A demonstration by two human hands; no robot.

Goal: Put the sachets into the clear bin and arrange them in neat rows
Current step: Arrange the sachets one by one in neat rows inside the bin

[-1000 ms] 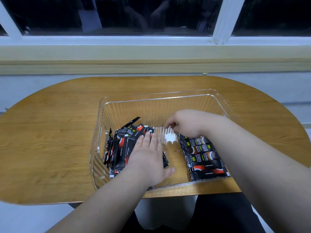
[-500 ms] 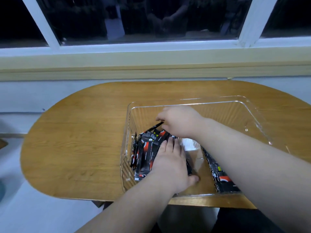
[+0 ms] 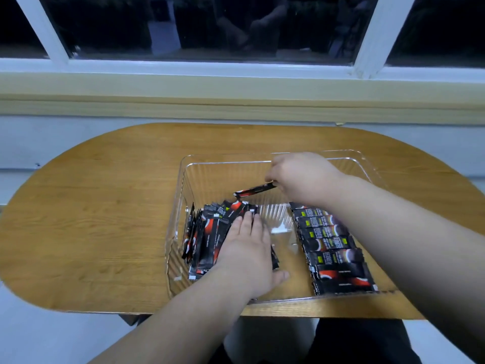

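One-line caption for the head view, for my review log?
Right hand pinches one sachet in the clear bin; left hand rests flat on the loose pile.

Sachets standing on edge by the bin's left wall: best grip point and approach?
Probably pinch a sachet by its raised far end, from above. It leans on edge against the bin wall; the left hand presses the pile beside it, blocking both sides.
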